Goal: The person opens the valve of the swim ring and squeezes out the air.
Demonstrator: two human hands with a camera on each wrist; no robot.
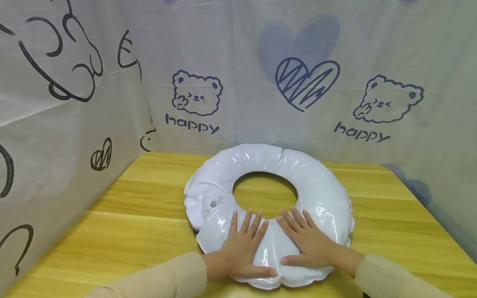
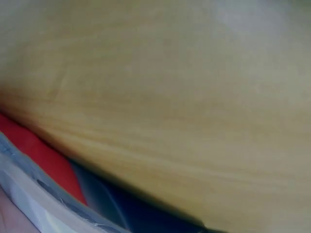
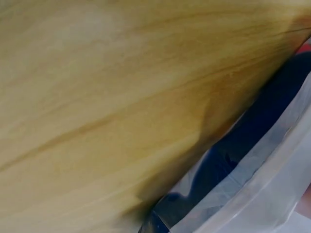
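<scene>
A white inflatable swim ring (image 1: pixel 328 194) lies flat on the wooden table, its surface glossy and creased along the seam. Both hands rest on its near side with fingers spread. My left hand (image 1: pixel 244 250) presses on the front left part, thumb pointing right. Opposite it, my right hand (image 1: pixel 311 244) lies on the front right part, thumb pointing left. A small valve (image 1: pixel 213 203) shows on the ring's left side. The wrist views catch the ring's edge close up, where its underside shows dark blue (image 3: pixel 243 141) and red (image 2: pixel 43 160) areas.
The yellow wood-grain table (image 1: pixel 141 231) extends on both sides of the ring. Pale cloth (image 1: pixel 246 54) printed with bears, hearts and the word "happy" hangs behind it and along the left side.
</scene>
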